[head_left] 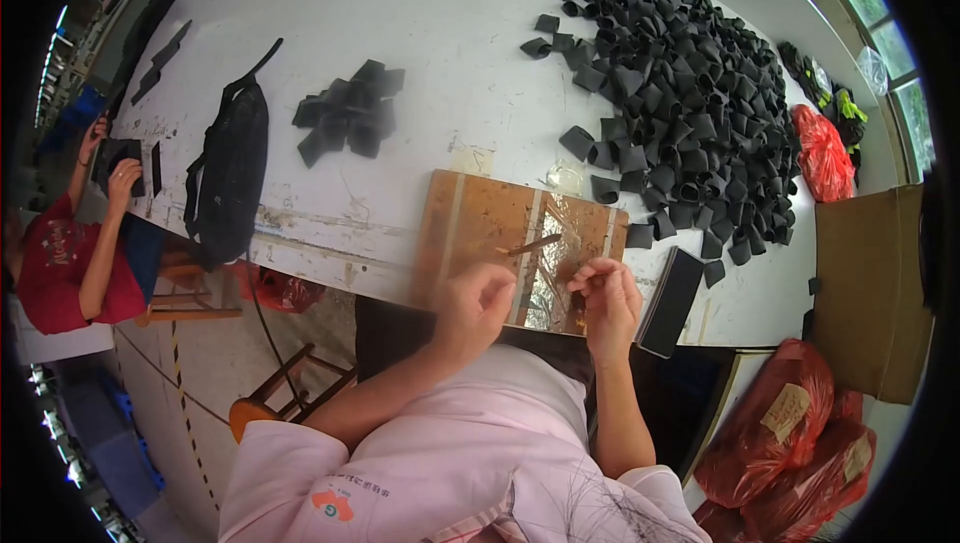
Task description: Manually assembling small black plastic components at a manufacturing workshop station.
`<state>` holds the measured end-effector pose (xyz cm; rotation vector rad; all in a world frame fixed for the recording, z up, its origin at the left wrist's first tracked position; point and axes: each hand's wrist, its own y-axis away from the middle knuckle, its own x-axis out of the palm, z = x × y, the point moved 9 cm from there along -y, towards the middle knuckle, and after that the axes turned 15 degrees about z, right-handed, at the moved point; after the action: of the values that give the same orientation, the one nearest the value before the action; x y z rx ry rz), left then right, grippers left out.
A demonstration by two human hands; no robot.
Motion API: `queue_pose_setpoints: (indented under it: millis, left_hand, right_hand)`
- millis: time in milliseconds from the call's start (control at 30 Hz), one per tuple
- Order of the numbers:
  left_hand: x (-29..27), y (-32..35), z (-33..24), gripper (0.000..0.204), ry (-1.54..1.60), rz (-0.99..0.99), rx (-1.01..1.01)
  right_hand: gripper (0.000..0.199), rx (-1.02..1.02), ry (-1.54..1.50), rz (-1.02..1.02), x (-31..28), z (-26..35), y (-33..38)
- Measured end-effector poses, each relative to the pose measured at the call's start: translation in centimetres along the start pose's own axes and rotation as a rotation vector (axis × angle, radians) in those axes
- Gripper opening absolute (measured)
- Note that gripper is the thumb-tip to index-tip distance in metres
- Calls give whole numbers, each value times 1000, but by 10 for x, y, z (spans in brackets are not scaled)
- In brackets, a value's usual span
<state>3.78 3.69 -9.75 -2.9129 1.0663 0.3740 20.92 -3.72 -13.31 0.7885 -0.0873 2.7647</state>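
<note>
My left hand (480,303), slightly blurred, is curled closed over the near left part of a brown board (440,233). Across the board's near right edge is my right hand (608,305), its thumb and fingers pressed together. Whatever either hand may hold is too small or hidden to make out. Between and beyond them, a thin brown stick-like piece (535,245) with a darker end lies on the board. Clear shiny tape or film (545,288) runs down the board. A flat black rectangular case (672,301) lies beside it on the right.
A large heap of black folded fabric loops (690,103) covers the table's right side. Flat black pieces (350,113) and a black bag (232,173) lie to the left. Red plastic bags (775,423) stand at lower right. A person in red (75,268) works at far left.
</note>
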Motion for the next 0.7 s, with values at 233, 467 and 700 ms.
queue_pose_setpoints:
  millis: [233,467,700]
  left_hand:
    - [70,-22,-28,32,-145,256,239]
    - [116,-50,-23,36,-455,389,192]
    - [120,-59,-12,17,-532,291,292]
  right_hand:
    - [23,-93,-5,-212,-34,58,14]
    - [15,109,679,-383,-40,67,36]
    - [9,159,790,-386,-42,55,42]
